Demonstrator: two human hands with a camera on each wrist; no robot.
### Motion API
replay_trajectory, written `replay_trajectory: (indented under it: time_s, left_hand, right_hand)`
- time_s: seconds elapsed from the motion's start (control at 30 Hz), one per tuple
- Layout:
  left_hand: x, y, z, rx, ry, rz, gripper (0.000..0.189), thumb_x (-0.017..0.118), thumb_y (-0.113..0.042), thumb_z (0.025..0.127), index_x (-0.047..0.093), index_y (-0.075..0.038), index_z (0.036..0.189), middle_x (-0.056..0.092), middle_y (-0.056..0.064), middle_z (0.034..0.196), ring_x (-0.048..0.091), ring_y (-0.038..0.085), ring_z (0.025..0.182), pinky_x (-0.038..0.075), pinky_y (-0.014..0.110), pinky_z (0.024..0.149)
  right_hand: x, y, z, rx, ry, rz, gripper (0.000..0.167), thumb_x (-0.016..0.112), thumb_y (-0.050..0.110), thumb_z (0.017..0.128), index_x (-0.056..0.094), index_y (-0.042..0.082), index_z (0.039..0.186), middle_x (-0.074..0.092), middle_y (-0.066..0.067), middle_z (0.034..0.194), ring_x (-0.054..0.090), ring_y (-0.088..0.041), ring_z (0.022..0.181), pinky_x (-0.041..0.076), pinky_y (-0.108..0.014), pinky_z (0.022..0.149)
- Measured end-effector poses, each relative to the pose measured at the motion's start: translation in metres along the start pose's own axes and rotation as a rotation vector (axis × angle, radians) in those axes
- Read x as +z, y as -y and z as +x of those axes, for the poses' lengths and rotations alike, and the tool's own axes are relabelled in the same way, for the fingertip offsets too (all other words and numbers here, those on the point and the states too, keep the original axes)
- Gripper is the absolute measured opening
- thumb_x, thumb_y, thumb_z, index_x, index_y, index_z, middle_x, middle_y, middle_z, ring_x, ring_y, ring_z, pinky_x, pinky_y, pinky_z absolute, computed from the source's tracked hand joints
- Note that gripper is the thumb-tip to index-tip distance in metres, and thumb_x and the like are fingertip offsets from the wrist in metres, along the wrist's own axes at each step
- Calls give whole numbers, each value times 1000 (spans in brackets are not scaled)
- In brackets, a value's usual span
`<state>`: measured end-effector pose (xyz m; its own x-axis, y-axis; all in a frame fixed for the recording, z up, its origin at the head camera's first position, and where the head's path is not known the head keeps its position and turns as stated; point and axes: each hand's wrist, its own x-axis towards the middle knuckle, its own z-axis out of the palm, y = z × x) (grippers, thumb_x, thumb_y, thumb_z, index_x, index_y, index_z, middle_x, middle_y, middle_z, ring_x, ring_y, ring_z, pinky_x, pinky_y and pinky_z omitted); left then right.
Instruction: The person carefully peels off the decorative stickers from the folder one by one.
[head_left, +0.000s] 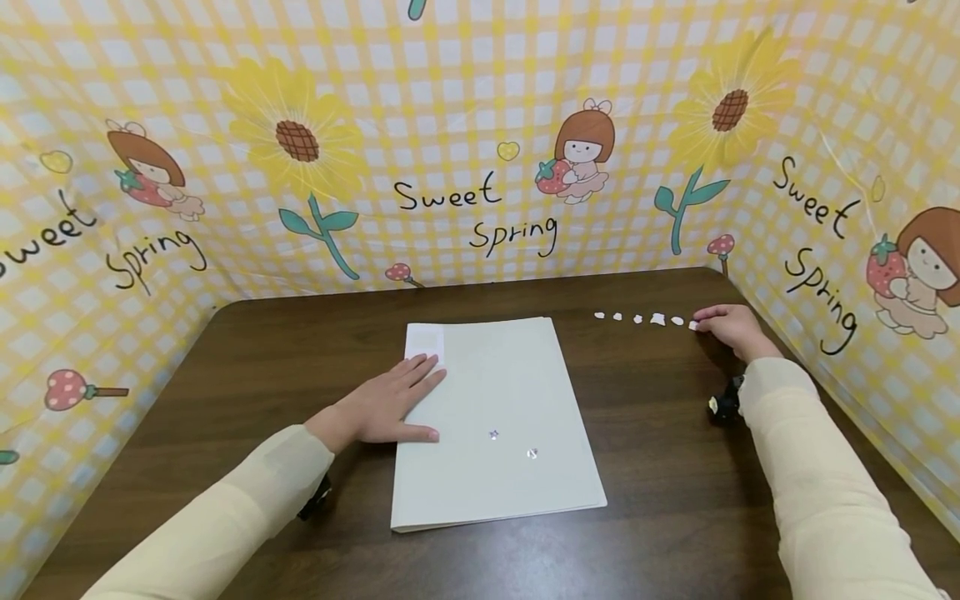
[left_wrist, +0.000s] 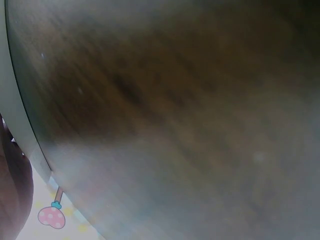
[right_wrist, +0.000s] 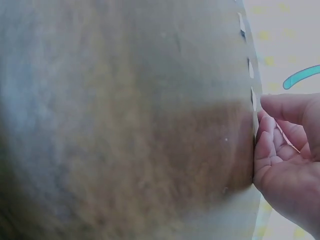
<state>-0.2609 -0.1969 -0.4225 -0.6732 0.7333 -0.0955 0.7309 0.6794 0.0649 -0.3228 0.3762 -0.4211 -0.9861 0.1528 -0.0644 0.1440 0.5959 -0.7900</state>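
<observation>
On wood [head_left: 285, 342], one folder [head_left: 510, 383] under flat left hand [head_left: 386, 404]; six white pieces [head_left: 657, 319], one pinched by right hand [head_left: 732, 327]

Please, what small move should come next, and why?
Probably the right hand should lift the end white piece: its fingertips are at it, while the left hand rests on the white folder, which bears two small shiny shapes.

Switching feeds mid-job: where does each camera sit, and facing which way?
Head: worn on the head, facing forward and down at table, folder, white pieces and cloth; sleeves, left hand and right hand show.
Left wrist: on that wrist, facing mostly blurred table; part of left hand at left edge.
Right wrist: on that wrist, facing table and white pieces; right hand at right edge.
Shared: head and right wrist both show right hand at the white pieces.
</observation>
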Motion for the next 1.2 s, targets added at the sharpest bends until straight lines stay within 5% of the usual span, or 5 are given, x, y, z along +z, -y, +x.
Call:
replay_trajectory:
  time_s: [0.33, 0.57, 0.9, 1.2]
  left_hand:
    - [2, 0, 0, 1, -7, 3, 103, 37, -81, 84, 18, -11, 156, 10, 13, 161, 7, 30, 147, 17, 46, 114]
    - [1, 0, 0, 8, -7, 8, 102, 38, -80, 84, 18, -10, 156, 11, 14, 161, 7, 30, 147, 17, 45, 115]
    - [1, 1, 1, -13, 17, 16, 104, 35, -83, 83, 16, -13, 157, 8, 11, 162, 5, 28, 147, 15, 43, 115]
    - [0, 0, 0, 0, 0, 9, 103, 39, -80, 84, 18, -10, 156, 11, 14, 161, 7, 30, 147, 17, 46, 114]
  right_hand:
    - [1, 6, -4, 6, -84, 123, 36, 61, 9, 93, 57, -11, 123, 62, 4, 95, 52, -2, 78, 46, -16, 68]
    - [11, 28, -11, -37, -40, 113, 38, 58, 11, 96, 53, -10, 128, 56, -12, 113, 55, -11, 85, 48, -24, 75]
    - [38, 59, -19, -60, 128, 225, 44, 56, 9, 99, 44, -13, 135, 46, -28, 134, 56, 1, 86, 44, -36, 98]
    - [68, 85, -35, -133, 232, 207, 36, 60, 4, 96, 52, -12, 127, 59, -21, 115, 58, -6, 89, 45, -42, 95]
